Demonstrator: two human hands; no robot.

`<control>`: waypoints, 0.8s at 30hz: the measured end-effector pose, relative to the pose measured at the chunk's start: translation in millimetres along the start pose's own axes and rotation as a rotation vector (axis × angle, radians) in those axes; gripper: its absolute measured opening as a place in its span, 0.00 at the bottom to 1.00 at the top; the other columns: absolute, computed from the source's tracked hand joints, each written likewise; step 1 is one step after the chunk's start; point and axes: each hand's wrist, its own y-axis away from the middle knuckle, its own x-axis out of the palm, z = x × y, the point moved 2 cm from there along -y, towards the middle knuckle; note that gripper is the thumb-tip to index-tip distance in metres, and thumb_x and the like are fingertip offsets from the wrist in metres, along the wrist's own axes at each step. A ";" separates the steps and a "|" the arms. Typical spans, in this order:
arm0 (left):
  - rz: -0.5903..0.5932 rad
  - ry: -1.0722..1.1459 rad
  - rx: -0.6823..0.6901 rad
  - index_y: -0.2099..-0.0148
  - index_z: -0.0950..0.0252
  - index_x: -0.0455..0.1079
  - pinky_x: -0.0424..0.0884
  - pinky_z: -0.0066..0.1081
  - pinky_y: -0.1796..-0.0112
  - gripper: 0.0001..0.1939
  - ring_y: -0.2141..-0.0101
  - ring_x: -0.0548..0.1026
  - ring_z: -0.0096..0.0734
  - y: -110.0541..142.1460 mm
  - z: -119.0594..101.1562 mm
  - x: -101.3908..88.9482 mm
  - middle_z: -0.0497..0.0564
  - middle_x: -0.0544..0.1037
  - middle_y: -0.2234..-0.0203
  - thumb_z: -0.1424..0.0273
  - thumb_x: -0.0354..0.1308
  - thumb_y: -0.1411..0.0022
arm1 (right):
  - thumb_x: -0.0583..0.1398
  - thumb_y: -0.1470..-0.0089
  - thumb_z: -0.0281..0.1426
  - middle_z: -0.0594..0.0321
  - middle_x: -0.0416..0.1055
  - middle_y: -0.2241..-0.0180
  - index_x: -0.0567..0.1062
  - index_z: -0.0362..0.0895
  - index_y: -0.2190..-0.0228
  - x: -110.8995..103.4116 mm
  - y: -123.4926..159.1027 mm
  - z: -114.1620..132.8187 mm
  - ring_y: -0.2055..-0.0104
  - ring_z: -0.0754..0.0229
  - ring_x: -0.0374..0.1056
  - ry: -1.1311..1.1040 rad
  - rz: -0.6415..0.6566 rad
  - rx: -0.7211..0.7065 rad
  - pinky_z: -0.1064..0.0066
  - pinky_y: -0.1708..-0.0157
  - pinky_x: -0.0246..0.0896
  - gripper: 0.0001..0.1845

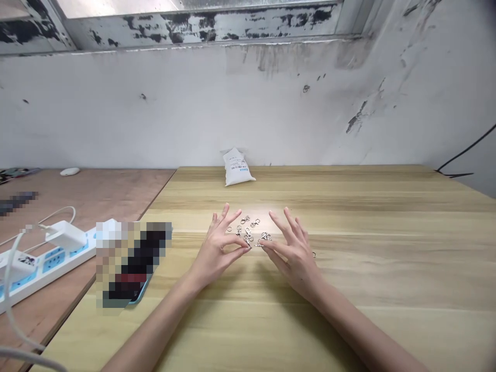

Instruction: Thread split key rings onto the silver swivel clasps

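Several small silver swivel clasps and split rings [248, 230] lie scattered on the light wooden table [368, 232], just beyond my hands. My left hand [219, 248] pinches a silver clasp [248, 243] between thumb and forefinger. My right hand [290, 256] pinches a small silver metal piece [259, 244] at its fingertips, close to my left fingertips. The pinched pieces are small and partly hidden by my fingers. One lone ring [313, 254] lies to the right of my right hand.
A white sealed bag [237, 167] lies at the table's far edge against a stained white wall. To the left, a lower plywood table holds a white power strip [50, 263] with chargers. A pixelated object [134, 263] lies on the wooden table's left side.
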 end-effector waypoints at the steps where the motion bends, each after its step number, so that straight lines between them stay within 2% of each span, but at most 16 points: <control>1: 0.000 -0.003 0.002 0.64 0.58 0.78 0.37 0.62 0.37 0.06 0.31 0.41 0.45 0.2 -0.2 0.2 0.48 0.57 0.33 0.67 0.60 0.36 | 0.57 0.38 0.30 0.62 0.55 0.34 0.80 0.52 0.64 0.0 0.1 0.9 0.30 0.42 0.39 -0.004 0.003 -0.004 0.38 0.39 0.44 0.11; 24: 0.047 -0.050 0.008 0.66 0.59 0.78 0.38 0.64 0.38 0.08 0.31 0.39 0.46 0.2 -2.7 1.6 0.50 0.52 0.32 0.66 0.59 0.36 | 0.57 0.39 0.28 0.59 0.55 0.34 0.80 0.48 0.65 -0.3 1.7 5.5 0.30 0.40 0.35 -0.016 0.086 -0.006 0.33 0.39 0.41 0.11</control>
